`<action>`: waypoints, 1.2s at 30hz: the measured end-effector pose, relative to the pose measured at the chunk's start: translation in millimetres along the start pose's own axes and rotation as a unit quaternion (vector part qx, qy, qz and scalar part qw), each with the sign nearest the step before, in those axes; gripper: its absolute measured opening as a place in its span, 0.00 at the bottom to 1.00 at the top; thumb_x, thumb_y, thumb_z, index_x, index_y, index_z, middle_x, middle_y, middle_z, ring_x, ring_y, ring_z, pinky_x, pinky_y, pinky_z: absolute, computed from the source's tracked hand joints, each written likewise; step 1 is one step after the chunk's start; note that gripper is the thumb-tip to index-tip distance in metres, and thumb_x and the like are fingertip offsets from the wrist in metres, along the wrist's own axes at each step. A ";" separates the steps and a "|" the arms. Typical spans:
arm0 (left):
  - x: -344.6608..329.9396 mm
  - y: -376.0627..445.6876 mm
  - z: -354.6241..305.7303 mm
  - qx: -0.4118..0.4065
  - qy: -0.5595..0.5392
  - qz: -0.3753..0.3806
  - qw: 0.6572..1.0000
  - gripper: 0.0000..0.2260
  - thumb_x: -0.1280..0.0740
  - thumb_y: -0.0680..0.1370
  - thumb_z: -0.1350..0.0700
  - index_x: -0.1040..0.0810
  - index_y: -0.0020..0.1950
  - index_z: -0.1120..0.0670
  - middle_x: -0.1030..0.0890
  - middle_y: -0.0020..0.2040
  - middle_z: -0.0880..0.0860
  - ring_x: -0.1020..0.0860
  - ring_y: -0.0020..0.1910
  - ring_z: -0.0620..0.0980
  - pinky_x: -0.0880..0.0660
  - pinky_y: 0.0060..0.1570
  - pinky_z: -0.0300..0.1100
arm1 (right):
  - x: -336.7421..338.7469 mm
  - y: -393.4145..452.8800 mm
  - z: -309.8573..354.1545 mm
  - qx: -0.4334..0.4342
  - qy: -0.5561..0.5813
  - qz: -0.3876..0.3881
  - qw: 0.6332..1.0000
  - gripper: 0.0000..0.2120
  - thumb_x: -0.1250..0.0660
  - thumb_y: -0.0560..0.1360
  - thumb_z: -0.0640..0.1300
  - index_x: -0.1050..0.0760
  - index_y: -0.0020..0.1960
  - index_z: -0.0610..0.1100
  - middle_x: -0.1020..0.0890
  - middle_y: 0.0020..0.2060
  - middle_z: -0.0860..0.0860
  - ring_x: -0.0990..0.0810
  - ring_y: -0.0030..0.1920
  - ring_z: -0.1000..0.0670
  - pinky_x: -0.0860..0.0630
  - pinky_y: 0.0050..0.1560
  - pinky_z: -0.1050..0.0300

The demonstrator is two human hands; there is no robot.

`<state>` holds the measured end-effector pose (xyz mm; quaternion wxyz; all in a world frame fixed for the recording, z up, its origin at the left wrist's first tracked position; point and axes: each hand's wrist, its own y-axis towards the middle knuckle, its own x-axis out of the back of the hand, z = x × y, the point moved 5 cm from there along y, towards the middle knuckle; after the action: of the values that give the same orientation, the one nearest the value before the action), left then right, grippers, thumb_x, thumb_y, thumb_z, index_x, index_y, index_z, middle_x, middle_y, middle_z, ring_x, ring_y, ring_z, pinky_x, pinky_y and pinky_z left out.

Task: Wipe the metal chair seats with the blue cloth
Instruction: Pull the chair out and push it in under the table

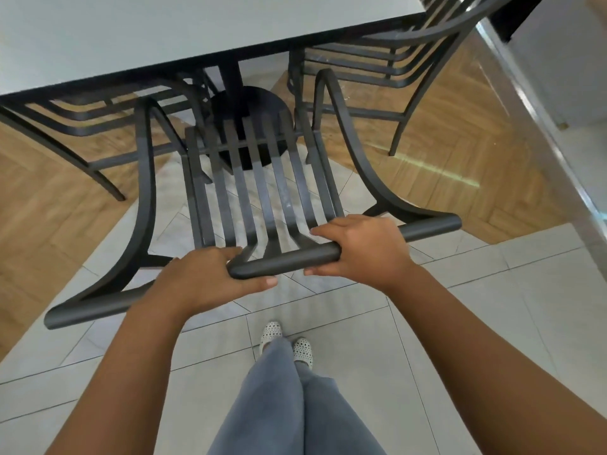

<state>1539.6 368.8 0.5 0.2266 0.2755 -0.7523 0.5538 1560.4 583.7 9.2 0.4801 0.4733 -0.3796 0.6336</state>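
A pale table (164,44) stands over the floor with dark slatted metal chairs tucked around it. The nearest chair (262,192) faces it, its seat partly under the edge. The left hand (203,277) and right hand (358,247) both wrap the chair's top rail (295,257), fingers curled over it. The step appears to be positioning the chair; wiping cannot begin until the blue cloth, nowhere in view, is fetched.

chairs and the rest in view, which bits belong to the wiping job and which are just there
Job:
near chair, top rail gripped by left hand and right hand
left chair
right chair
Blue cloth: not in view.

Just there:
table
table base
shoes
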 end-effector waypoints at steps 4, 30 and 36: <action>-1.9 13.7 -42.2 -0.053 0.005 0.015 0.998 0.45 0.41 0.58 0.21 0.33 0.70 0.41 0.25 0.63 0.44 0.26 0.61 0.49 0.27 0.59 0.49 | 3.1 0.2 -2.8 0.011 0.029 0.022 0.999 0.32 0.43 0.65 0.74 0.20 0.53 0.53 0.17 0.42 0.57 0.19 0.42 0.54 0.29 0.33 0.63; 17.4 130.8 -201.8 -0.140 0.091 0.043 0.985 0.34 0.41 0.75 0.36 0.49 0.76 0.44 0.55 0.78 0.51 0.43 0.74 0.57 0.39 0.69 0.56 | 14.6 9.3 -138.2 -0.331 0.144 0.214 0.908 0.37 0.47 0.77 0.64 0.66 0.75 0.58 0.64 0.76 0.46 0.57 0.76 0.38 0.52 0.73 0.40; -2.8 165.8 -266.1 -0.151 0.091 0.047 0.983 0.25 0.38 0.78 0.44 0.37 0.73 0.50 0.35 0.71 0.55 0.32 0.67 0.55 0.31 0.62 0.51 | 7.0 -3.4 -188.1 -0.376 0.162 0.240 0.880 0.33 0.49 0.79 0.61 0.62 0.76 0.55 0.61 0.76 0.44 0.54 0.76 0.38 0.49 0.73 0.40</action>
<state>1440.8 663.2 -43.2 0.3067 0.1516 -0.8155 0.4668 1518.8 762.2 -33.7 0.5100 0.0422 -0.6081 0.6069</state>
